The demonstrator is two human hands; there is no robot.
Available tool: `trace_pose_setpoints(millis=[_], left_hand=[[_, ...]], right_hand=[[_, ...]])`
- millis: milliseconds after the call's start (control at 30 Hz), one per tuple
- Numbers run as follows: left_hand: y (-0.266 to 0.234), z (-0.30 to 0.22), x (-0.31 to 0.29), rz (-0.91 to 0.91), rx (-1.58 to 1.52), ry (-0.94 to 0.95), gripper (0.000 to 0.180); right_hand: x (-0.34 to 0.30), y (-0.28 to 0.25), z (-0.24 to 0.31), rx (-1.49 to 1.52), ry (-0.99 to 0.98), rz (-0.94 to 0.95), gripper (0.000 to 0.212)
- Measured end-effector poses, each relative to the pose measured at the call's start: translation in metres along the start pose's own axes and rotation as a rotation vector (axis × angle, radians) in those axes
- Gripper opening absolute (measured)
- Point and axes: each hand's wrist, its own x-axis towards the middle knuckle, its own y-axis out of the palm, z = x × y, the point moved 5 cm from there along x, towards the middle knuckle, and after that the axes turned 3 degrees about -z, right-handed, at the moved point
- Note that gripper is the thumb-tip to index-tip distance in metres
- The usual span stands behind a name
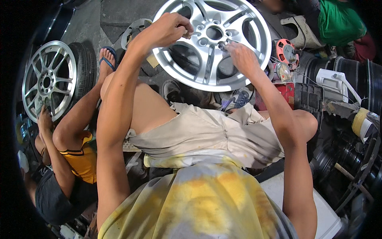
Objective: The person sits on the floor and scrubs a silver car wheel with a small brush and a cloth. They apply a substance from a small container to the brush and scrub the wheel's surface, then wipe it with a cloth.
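A silver alloy wheel rim (212, 44) with several spokes stands in front of my knees, its hub and bolt holes toward me. My left hand (169, 30) is over its left side, fingers pinched near the hub. A small pale piece seems to show at those fingertips, too small to name. On the other side of the hub, my right hand (243, 59) has its fingers bent together at a lower right bolt hole. Whatever may be in them is hidden.
At left, another person's hand (44, 118) touches a second alloy wheel (47, 81) beside a black tire (84, 65). On the right are an orange reel (287, 51), a red box (283, 95), a white plastic device (332, 83), cables and dark rims. Someone in green (340, 24) is far right.
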Motion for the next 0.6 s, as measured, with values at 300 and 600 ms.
trace_pose_setpoints(millis=[300, 600], left_hand=[[-0.017, 0.004, -0.005, -0.036, 0.043, -0.057, 0.031], [-0.014, 0.003, -0.013, -0.051, 0.01, -0.082, 0.031]], right_hand=[[-0.017, -0.003, -0.012, 0.043, -0.181, -0.077, 0.03], [-0.028, -0.007, -0.013, 0.115, -0.142, -0.179, 0.029]])
